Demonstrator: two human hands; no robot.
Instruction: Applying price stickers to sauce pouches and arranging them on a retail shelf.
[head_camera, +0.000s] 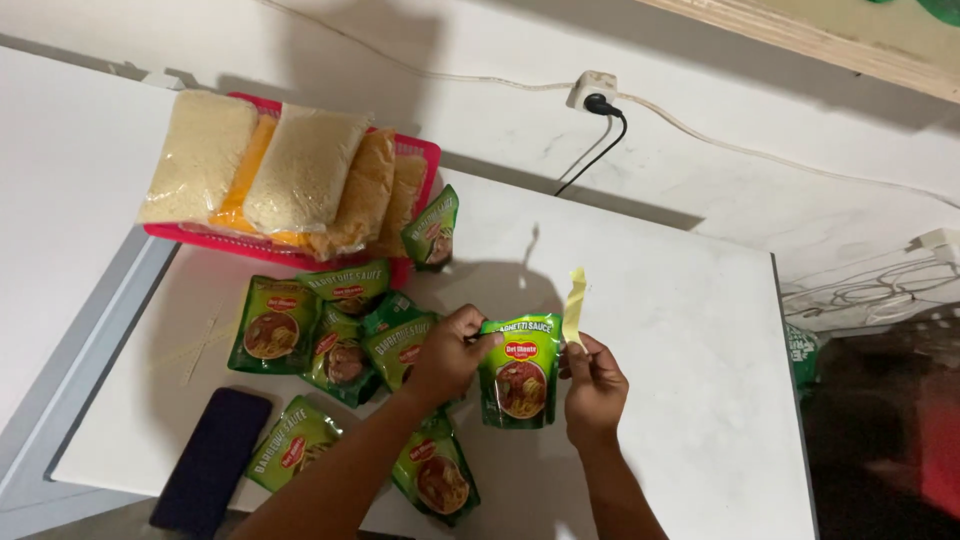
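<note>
Two hands hold one green pouch (520, 372) upright over the white table (680, 330). The left hand (447, 355) pinches its top left corner; the right hand (594, 385) pinches a yellow strip (574, 305) at its top right corner. More green pouches (335, 335) lie left of it, a dark phone (212, 458) further left, a red basket (425, 160) of bags behind them.

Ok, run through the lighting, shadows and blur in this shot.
Head view: light falls from behind the wearer, so a head-shaped shadow sits on the white table above the hands; the green pouch in the left hand is sharp, with slight glare on its foil; the yellow strip in the right hand is a bit soft; the far right edge is dark and blurred.
</note>
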